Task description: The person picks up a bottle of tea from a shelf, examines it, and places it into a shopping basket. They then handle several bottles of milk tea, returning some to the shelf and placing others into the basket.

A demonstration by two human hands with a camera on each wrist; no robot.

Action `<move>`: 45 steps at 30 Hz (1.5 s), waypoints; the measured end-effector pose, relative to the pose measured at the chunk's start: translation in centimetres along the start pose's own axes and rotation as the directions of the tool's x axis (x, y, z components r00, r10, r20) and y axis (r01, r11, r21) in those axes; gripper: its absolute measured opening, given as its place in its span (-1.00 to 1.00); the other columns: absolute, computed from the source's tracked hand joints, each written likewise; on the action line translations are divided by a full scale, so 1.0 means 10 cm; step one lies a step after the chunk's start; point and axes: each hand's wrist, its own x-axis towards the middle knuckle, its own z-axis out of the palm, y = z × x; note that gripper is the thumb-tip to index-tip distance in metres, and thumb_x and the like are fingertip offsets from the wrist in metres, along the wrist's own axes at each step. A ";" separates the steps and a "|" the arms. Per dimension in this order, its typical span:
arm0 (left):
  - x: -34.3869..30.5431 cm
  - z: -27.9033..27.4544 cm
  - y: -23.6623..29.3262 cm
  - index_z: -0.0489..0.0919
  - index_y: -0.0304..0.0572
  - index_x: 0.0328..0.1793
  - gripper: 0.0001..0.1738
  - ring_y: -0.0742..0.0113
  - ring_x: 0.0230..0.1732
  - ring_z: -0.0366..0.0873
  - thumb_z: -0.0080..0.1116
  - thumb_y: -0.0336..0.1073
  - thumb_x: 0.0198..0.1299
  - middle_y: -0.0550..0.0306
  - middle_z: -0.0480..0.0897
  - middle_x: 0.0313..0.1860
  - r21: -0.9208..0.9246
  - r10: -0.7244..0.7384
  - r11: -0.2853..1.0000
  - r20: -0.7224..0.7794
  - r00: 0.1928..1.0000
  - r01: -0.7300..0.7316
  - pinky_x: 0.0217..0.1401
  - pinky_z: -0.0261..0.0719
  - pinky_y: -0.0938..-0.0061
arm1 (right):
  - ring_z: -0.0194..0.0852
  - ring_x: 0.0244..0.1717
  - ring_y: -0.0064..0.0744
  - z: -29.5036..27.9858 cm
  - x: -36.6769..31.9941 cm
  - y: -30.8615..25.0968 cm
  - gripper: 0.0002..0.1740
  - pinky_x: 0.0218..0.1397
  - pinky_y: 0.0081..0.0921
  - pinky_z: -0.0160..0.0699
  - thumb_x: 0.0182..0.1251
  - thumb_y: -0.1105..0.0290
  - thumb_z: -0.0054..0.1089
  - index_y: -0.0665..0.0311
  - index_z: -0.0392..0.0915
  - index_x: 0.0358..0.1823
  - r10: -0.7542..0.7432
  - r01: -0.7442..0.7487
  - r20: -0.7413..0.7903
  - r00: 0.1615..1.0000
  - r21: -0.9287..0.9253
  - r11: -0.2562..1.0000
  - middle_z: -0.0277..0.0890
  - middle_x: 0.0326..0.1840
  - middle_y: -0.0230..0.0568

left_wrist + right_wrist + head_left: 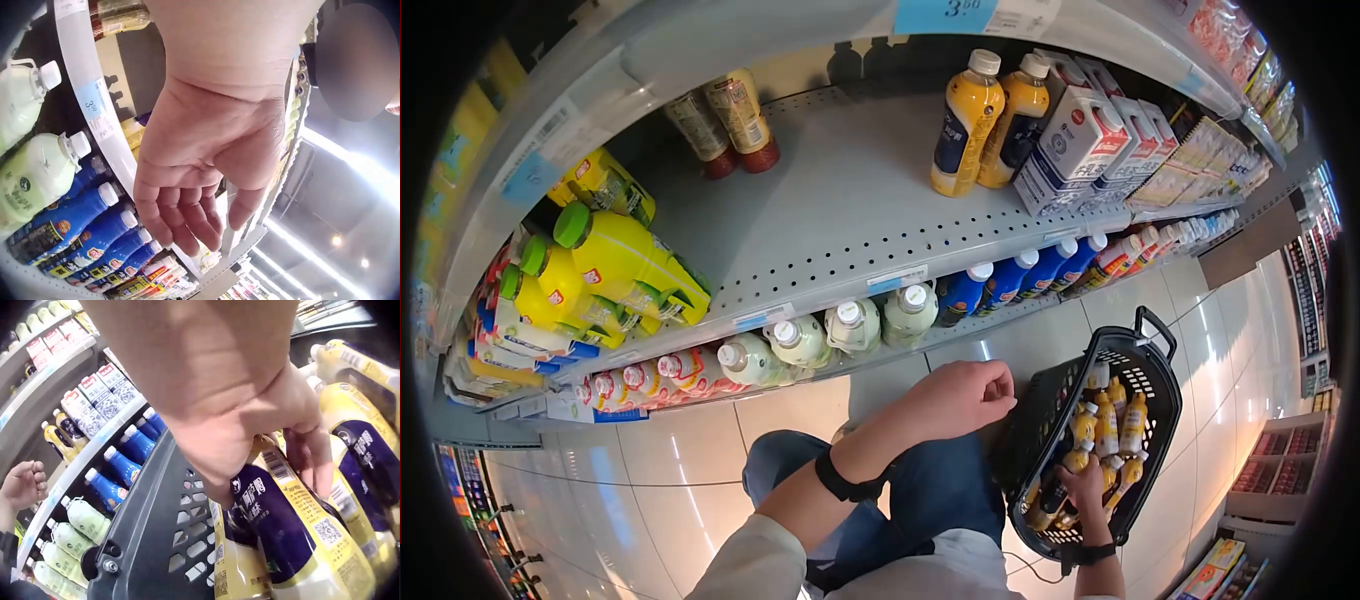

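In the head view my right hand (pixel 1087 485) reaches down into a black shopping basket (pixel 1040 392) holding several yellow drink bottles. Up close, its thumb and fingers grip the neck of a bottle (pixel 300 531) with a dark purple label and yellow body, standing among others like it. The hand covers that bottle's cap. My left hand (pixel 955 402) hovers in front of the lower shelf, fingers loosely curled and nothing in them; its palm shows bare in the left wrist view. Two matching yellow bottles (pixel 966 130) stand on the shelf above.
White cartons (pixel 1078 140) stand right of the shelf's yellow bottles. Yellow green-capped bottle packs (pixel 625 262) are at the left, two red-based bottles (pixel 742 120) farther back. Below the perforated shelf (pixel 820 190) run pale green jugs (pixel 852 328) and blue bottles (pixel 1007 282). Tiled floor (pixel 690 440) lies beneath.
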 end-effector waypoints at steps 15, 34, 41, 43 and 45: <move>0.07 0.77 -0.07 0.59 -0.18 0.00 -0.61 0.35 -0.19 0.64 0.41 -0.18 0.12 0.14 0.70 -0.21 -0.065 0.054 0.997 0.262 0.964 -0.039 -0.08 0.59 0.46 | 0.51 -0.02 -0.34 -1.17 -0.50 -0.54 -0.28 0.11 -0.41 0.50 -0.12 0.48 0.46 0.35 0.36 0.16 -0.167 0.395 -0.490 0.856 0.410 0.822 0.47 -0.03 -0.15; -0.32 0.68 0.04 0.42 -0.15 0.32 -0.21 0.01 0.02 0.66 0.50 -0.14 -0.07 -0.02 0.65 0.02 0.096 0.321 0.946 -0.176 0.930 -0.309 0.11 0.60 0.26 | 0.44 0.25 -0.30 -1.21 -0.67 -2.01 -0.03 0.34 -0.33 0.38 -0.08 0.40 0.66 0.36 0.23 0.37 -0.670 0.359 -0.148 0.727 0.914 0.188 0.43 0.25 -0.14; -0.34 0.54 -0.14 0.35 -0.24 0.34 -0.32 0.17 -0.01 0.65 0.36 -0.33 0.08 -0.01 0.63 -0.01 -0.793 0.351 0.609 0.263 0.899 -0.006 0.14 0.60 0.26 | 0.54 0.15 -0.15 -1.15 -0.49 -2.04 -0.24 0.12 -0.31 0.58 0.16 0.32 0.47 0.43 0.33 0.35 -0.825 0.295 -0.040 0.564 0.943 0.156 0.42 0.26 0.02; -0.37 0.55 -0.09 0.35 -0.24 0.34 -0.32 0.16 -0.01 0.65 0.36 -0.32 0.09 -0.01 0.62 0.00 -0.859 0.406 0.506 0.321 0.856 0.083 0.13 0.60 0.26 | 0.62 0.04 -0.16 -1.30 -0.65 -2.19 -0.28 -0.10 -0.34 0.76 0.15 0.34 0.47 0.46 0.37 0.30 -0.824 -0.057 0.156 0.545 0.987 0.149 0.44 0.21 0.10; -0.44 0.60 -0.07 0.34 -0.23 0.34 -0.32 0.15 -0.02 0.65 0.35 -0.31 0.09 0.00 0.62 0.00 -0.901 0.464 0.393 0.369 0.805 0.186 0.13 0.60 0.26 | 0.69 -0.17 -0.21 -1.39 -0.77 -2.32 -0.35 -0.55 -0.44 0.74 0.16 0.39 0.44 0.51 0.39 0.23 -0.874 -0.193 0.103 0.475 0.981 0.010 0.51 0.12 0.12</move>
